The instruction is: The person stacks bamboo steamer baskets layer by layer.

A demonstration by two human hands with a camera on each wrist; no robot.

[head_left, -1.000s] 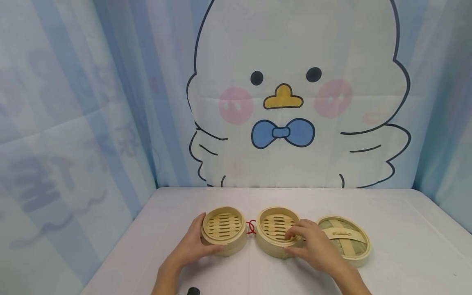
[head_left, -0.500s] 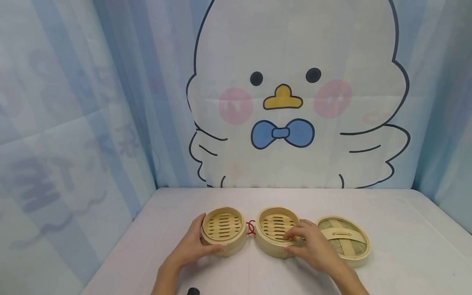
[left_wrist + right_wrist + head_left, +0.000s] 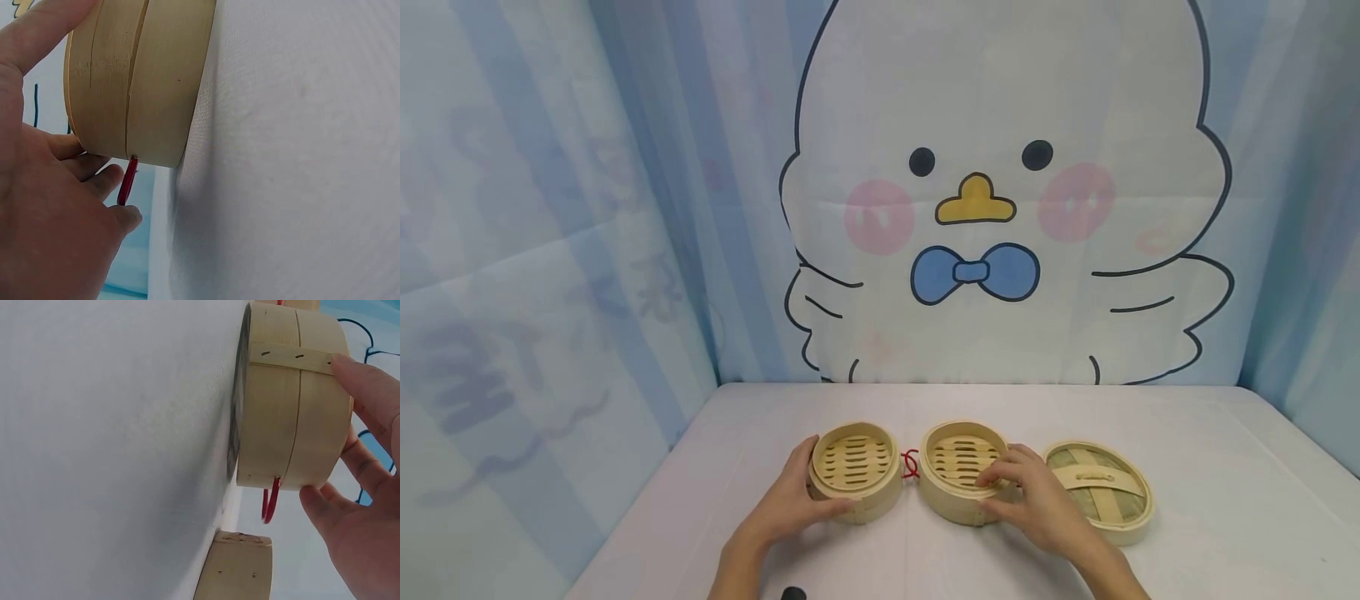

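Two round bamboo steamer baskets with slatted bottoms stand side by side on the table. My left hand (image 3: 786, 496) grips the left steamer basket (image 3: 880, 503), thumb along its front wall and fingers round its left side. In the left wrist view, a red cord loop (image 3: 127, 181) sticks out of that basket near my fingers. My right hand (image 3: 1041, 508) holds the right steamer basket (image 3: 951, 505) at its right side, thumb on the outer wall and fingers at the rim. Another red loop (image 3: 271, 501) hangs from it in the right wrist view.
Right of the baskets lies a round bamboo lid (image 3: 1093, 477) with a cross band and small handle. Red cord loops (image 3: 911, 463) fill the gap between the baskets. A dark object (image 3: 793, 592) shows at the white table's (image 3: 1240, 500) near edge. Printed curtains hang around.
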